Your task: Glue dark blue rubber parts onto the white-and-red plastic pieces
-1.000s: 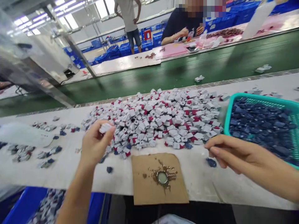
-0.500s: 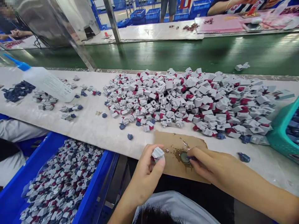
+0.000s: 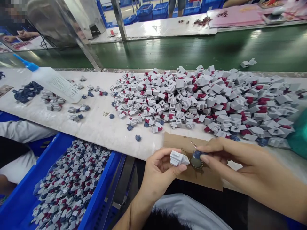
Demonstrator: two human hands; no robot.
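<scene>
Between the thumb and fingers of my left hand (image 3: 158, 174) is a light grey plastic part (image 3: 177, 158) with a stepped, blocky shape. My right hand (image 3: 236, 161) pinches a small dark blue plastic part (image 3: 197, 154), close to the grey one but apart from it. Below the blue part, a small round cap of liquid (image 3: 196, 163) sits on a piece of brown cardboard (image 3: 208, 182). Wet drops and stains surround the cap. Behind both hands spreads a large heap of grey parts (image 3: 177, 95) with dark red pieces showing among them.
A white squeeze bottle (image 3: 56, 83) with a blue nozzle leans at the left, near a pile of dark blue parts (image 3: 27, 92). A blue crate (image 3: 51, 143) of mixed parts stands lower left. A teal basket (image 3: 299, 132) is at the right. Beyond runs a green conveyor belt (image 3: 168, 52).
My right hand has lifted the blue part up from the cap. My left hand has turned the grey part, which now points toward the blue one. The view has shifted slightly.
</scene>
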